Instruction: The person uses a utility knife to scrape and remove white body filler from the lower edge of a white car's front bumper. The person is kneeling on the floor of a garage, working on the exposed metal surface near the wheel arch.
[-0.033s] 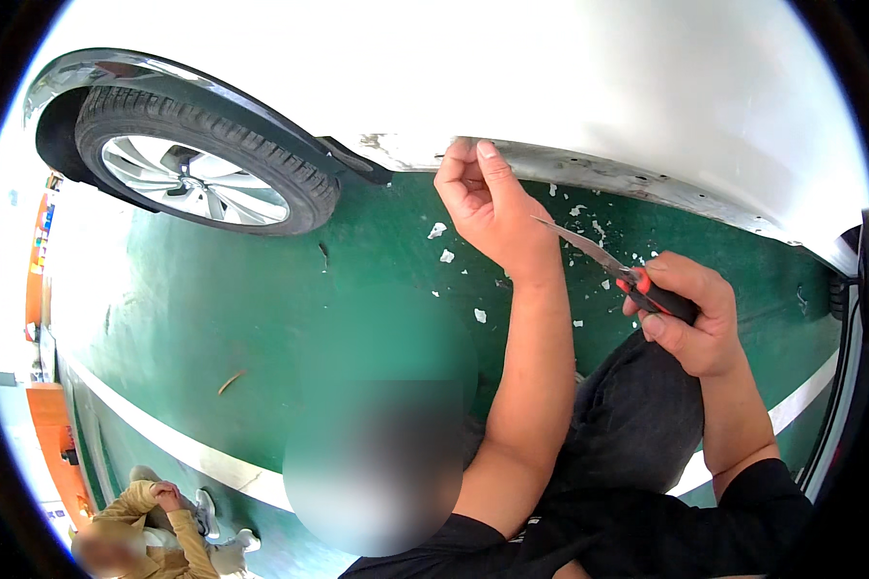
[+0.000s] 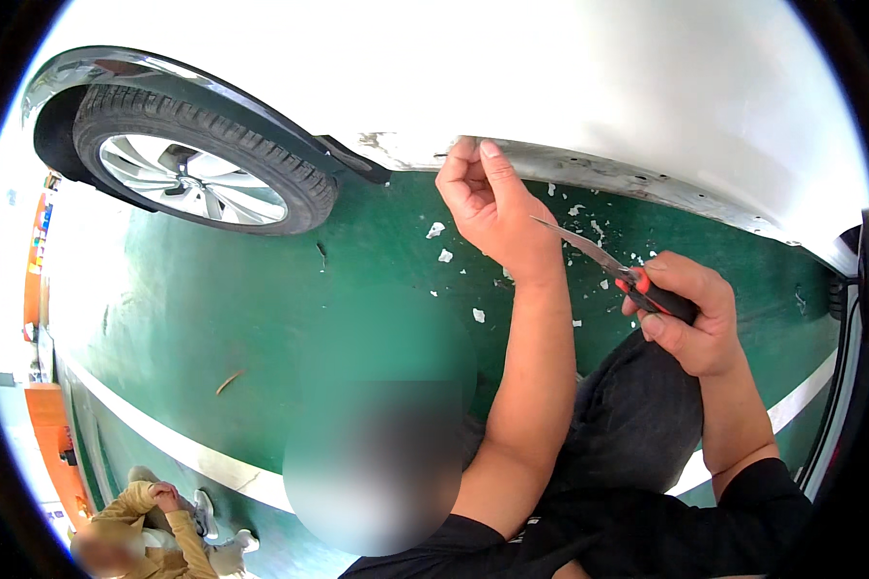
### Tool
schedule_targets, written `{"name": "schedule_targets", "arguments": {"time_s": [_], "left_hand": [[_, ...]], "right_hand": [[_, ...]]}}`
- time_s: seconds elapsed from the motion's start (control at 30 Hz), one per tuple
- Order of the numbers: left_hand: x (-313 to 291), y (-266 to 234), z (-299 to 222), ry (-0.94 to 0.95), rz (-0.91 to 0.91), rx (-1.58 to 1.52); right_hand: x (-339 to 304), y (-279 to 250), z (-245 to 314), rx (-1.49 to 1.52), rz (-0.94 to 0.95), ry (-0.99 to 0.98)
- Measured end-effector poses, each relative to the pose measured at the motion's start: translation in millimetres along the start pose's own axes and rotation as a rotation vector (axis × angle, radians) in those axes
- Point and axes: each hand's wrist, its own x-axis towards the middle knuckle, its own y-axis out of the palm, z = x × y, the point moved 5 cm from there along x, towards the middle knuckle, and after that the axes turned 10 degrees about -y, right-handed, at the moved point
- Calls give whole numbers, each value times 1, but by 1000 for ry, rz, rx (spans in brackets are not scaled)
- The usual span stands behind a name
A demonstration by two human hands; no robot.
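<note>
My left hand (image 2: 488, 217) is raised to the lower edge of a white car body (image 2: 550, 68), thumb and fingers pinched together against the scraped sill (image 2: 608, 174). Whatever sits between those fingertips is too small to make out. Lower and to the right, my right hand (image 2: 695, 309) grips a knife (image 2: 671, 302) by its red and black handle. Its thin blade points up and left, passing close to my left wrist in the picture. The sill shows bare, dirty patches and several dark spots where the white coating is gone.
A front wheel (image 2: 198, 174) stands at the left under a dark arch trim. White flakes (image 2: 479, 316) lie scattered over the green floor (image 2: 212, 309). A seated person (image 2: 154, 521) is at the lower left, beyond a white floor line (image 2: 193, 439). My bent knee (image 2: 637, 405) is below the knife.
</note>
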Motion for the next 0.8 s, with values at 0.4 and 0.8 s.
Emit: {"name": "schedule_targets", "arguments": {"time_s": [0.4,0.8], "left_hand": [[3,1,-2,47,62,9],[-22,11,16,-105,189,-21]], "right_hand": [[2,2,-6,-8,13,26],[-5,0,-9,36,-12,110]]}}
